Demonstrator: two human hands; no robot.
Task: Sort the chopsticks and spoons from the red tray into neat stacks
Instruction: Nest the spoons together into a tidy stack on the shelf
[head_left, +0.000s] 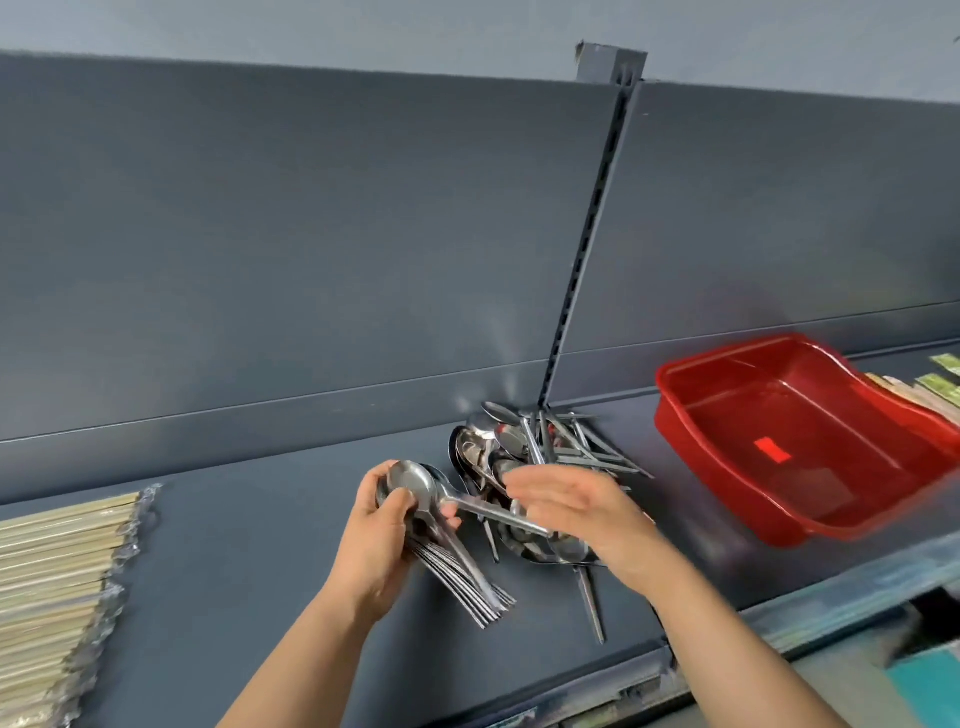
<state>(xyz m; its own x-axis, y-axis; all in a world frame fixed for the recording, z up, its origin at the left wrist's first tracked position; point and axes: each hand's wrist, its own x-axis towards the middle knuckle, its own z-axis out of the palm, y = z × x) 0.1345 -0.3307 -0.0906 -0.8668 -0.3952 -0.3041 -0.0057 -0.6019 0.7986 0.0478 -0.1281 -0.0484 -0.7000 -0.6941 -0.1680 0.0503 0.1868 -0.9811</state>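
My left hand (376, 540) grips a nested stack of metal spoons (447, 566), bowls up by my thumb and handles fanning down to the right. One spoon (415, 486) lies on top of the stack, its handle reaching toward my right hand (576, 512), which hovers with fingers straight over a loose pile of spoons (524, 452) on the shelf. The red tray (810, 436) sits to the right with nothing inside. Wrapped chopsticks (57, 582) lie in a neat stack at the far left.
All of this sits on a dark grey shelf (249, 597) with a back panel and a slotted upright post (587, 249). More wrapped chopsticks (930, 395) show behind the tray at the right edge. The shelf's front lip runs along the bottom right.
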